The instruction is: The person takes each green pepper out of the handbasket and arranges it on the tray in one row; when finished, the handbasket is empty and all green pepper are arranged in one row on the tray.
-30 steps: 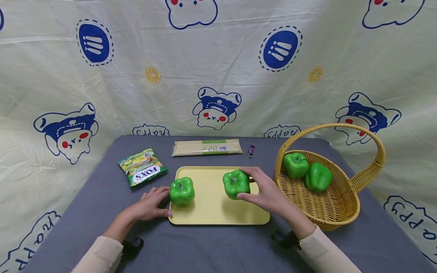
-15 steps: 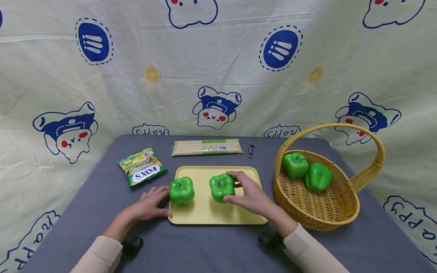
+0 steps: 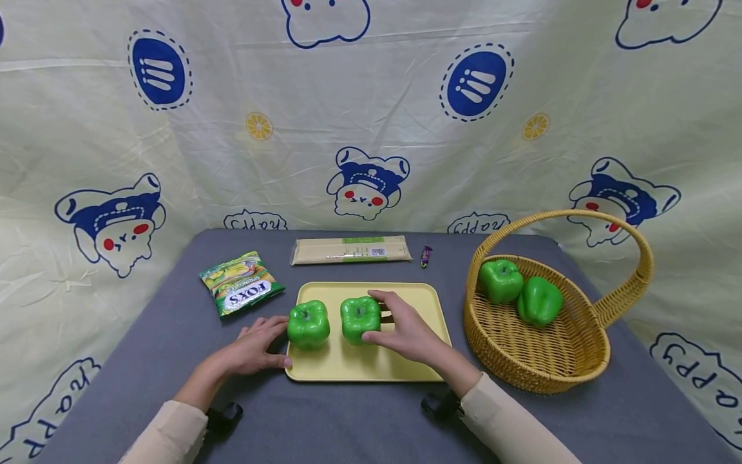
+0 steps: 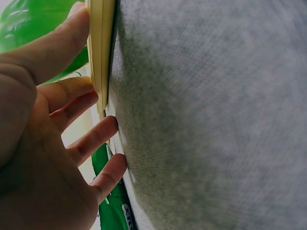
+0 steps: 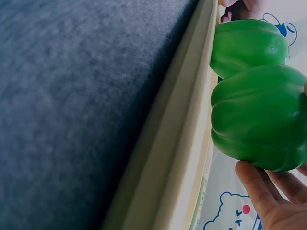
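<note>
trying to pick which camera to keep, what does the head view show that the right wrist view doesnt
Only the head view shows the left hand resting at the tray's left edge, the wicker basket with two more peppers, the FOX'S candy bag, the long flat packet and the whole layout.

Only the right wrist view shows the tray rim from the side, close up, and the two peppers nearly touching.

Both show the yellow tray, the grey table, the right hand gripping a green pepper, and the second pepper beside it.
</note>
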The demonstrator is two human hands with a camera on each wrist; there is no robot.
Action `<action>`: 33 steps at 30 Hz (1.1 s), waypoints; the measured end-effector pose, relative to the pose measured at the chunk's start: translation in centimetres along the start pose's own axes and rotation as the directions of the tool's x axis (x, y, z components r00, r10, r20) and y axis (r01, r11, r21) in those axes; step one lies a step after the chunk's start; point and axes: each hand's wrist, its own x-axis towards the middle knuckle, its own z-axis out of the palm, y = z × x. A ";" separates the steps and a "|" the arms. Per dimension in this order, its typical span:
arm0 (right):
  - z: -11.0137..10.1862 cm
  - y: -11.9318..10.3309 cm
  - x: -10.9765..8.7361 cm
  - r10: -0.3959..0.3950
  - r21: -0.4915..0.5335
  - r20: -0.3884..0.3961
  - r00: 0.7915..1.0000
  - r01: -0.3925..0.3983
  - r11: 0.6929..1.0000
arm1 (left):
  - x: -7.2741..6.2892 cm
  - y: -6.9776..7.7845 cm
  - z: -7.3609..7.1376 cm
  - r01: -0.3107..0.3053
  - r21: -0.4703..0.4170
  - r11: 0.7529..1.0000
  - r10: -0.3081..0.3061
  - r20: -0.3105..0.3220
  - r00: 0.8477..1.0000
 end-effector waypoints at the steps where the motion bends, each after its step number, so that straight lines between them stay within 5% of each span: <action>1: 0.1 0.1 0.1 -0.006 -0.004 0.007 1.000 0.006 1.000 | 0.0 0.0 0.0 -0.001 0.001 1.000 0.001 -0.001 1.000; 33: 1.6 0.1 1.0 0.057 -0.002 0.079 0.995 -0.057 0.998 | -0.1 0.1 0.0 0.001 0.001 1.000 -0.001 -0.001 1.000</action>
